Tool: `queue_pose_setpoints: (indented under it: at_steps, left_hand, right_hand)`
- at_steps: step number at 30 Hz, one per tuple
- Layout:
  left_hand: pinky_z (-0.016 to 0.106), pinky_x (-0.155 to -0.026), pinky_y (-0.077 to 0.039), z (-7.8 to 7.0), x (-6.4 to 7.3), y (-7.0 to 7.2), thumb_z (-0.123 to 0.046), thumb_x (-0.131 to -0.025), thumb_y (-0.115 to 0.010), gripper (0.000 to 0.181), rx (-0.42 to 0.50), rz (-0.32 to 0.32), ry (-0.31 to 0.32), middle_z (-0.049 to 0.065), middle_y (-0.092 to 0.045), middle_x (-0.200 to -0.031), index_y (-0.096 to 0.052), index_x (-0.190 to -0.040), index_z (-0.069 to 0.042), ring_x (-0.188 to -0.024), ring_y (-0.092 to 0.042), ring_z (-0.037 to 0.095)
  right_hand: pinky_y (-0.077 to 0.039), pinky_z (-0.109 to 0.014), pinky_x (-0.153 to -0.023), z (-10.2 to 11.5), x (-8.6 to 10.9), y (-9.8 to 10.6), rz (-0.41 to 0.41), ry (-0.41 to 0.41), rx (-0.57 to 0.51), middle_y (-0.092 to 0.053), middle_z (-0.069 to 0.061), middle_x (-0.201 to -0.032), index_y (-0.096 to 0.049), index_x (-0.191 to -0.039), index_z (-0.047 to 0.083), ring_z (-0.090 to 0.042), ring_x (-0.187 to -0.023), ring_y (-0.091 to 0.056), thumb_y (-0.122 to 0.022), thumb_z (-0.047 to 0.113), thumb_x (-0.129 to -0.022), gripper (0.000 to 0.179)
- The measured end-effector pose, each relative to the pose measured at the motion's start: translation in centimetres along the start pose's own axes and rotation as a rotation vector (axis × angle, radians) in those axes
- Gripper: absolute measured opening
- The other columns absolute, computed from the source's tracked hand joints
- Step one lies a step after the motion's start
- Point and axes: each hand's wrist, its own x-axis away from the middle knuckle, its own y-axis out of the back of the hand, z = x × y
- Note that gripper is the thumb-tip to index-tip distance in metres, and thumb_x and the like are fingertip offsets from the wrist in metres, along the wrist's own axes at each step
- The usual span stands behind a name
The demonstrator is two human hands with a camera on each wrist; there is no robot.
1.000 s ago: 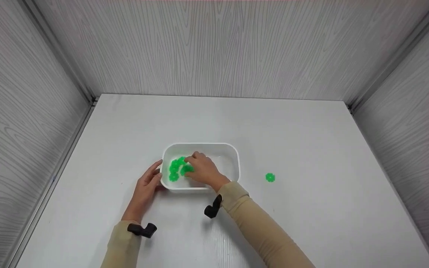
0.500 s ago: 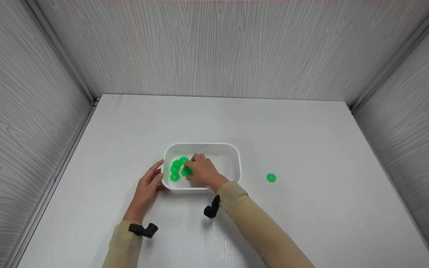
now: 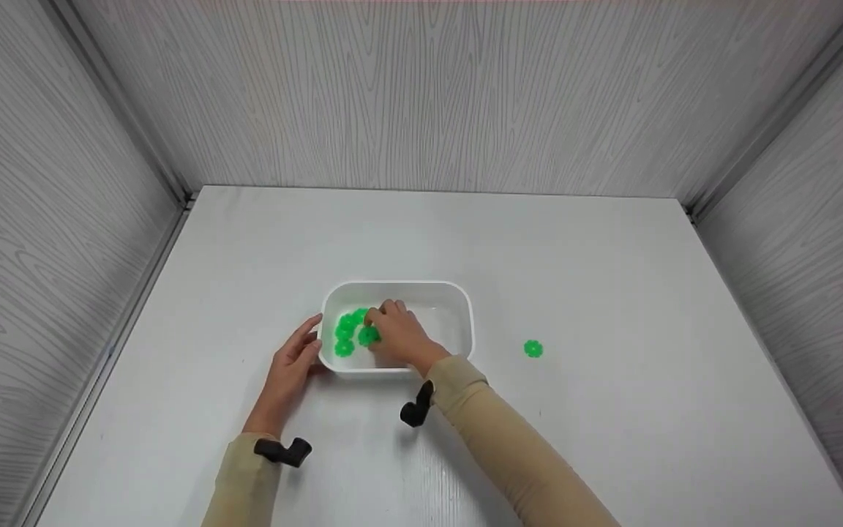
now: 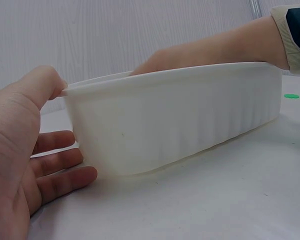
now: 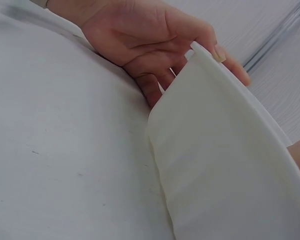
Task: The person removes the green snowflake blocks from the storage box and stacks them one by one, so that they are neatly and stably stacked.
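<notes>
Little has changed over the last half second: the white tray [image 3: 440, 318] stays where it was on the table [image 3: 626, 417], and the lone green disc [image 3: 533, 348] lies well apart, to the right of it. The right hand [image 3: 402, 335] remains inside, but its forefinger has shifted slightly, so more of the green piece [image 3: 368, 336] at its fingertips now shows. Other green pieces [image 3: 344, 333] lie clustered as before at the tray's left end. The left hand [image 3: 288, 372] still rests against that end from outside, thumb touching the rim, fingers loosely extended beside the wall.

The right hand's fingers are curled close together; whether they pinch the piece cannot be told, since the knuckles cover part of it and the tray's wall hides the fingertips in both wrist views. The forearms run out of frame.
</notes>
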Motion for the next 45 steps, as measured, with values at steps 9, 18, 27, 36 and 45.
queue_pose_setpoints:
  at_steps: [9, 18, 27, 36, 45]
  left_hand:
    - [0.041, -0.087, -0.046, 0.2, -0.1, 0.0, -0.022, -0.098, -0.049, 0.045, 0.009, 0.003, 0.008, 0.02, -0.048, -0.131, -0.039, -0.142, -0.021, -0.111, -0.051, 0.036]
    - [0.038, -0.081, -0.048, 2.8, -1.2, 0.1, -0.034, -0.095, -0.054, 0.043, 0.043, -0.03, -0.011, 0.013, -0.052, -0.126, -0.045, -0.137, -0.032, -0.107, -0.054, 0.029]
    - [0.037, -0.081, -0.049, 2.9, -1.2, 0.1, -0.033, -0.095, -0.053, 0.043, 0.009, -0.036, -0.022, 0.013, -0.053, -0.126, -0.045, -0.138, -0.031, -0.106, -0.055, 0.03]
    - [0.034, -0.079, -0.05, 3.1, -1.1, 0.3, -0.038, -0.094, -0.054, 0.044, -0.014, -0.041, -0.04, 0.009, -0.054, -0.124, -0.047, -0.137, -0.031, -0.104, -0.055, 0.027]
    - [0.036, -0.08, -0.05, 2.8, -1.1, 0.4, -0.036, -0.093, -0.056, 0.047, 0.03, -0.026, -0.044, 0.012, -0.053, -0.123, -0.047, -0.138, -0.025, -0.103, -0.055, 0.03]
  right_hand:
    - [-0.039, -0.032, -0.082, 0.0, 0.2, 0.5, -0.056, 0.017, -0.046, -0.047, -0.005, -0.107, -0.056, -0.114, 0.012, -0.02, -0.096, -0.039, -0.069, 0.023, -0.085, 0.034]
    - [-0.041, -0.03, -0.077, -0.2, 0.7, 0.9, -0.162, 0.084, -0.113, -0.05, -0.006, -0.101, -0.057, -0.11, 0.011, -0.02, -0.09, -0.043, -0.07, 0.019, -0.084, 0.03]
    - [-0.042, -0.029, -0.08, -0.6, 1.3, 1.1, -0.162, 0.065, -0.166, -0.05, -0.005, -0.103, -0.057, -0.111, 0.011, -0.02, -0.092, -0.043, -0.07, 0.02, -0.084, 0.031]
    - [-0.042, -0.029, -0.082, -1.5, 2.3, 1.4, -0.198, 0.052, -0.217, -0.05, -0.004, -0.104, -0.057, -0.11, 0.011, -0.019, -0.095, -0.044, -0.07, 0.017, -0.084, 0.03]
    - [-0.043, -0.031, -0.082, -2.2, 3.5, 2.0, -0.265, 0.037, -0.23, -0.049, -0.005, -0.105, -0.055, -0.11, 0.011, -0.021, -0.099, -0.045, -0.069, 0.014, -0.084, 0.03]
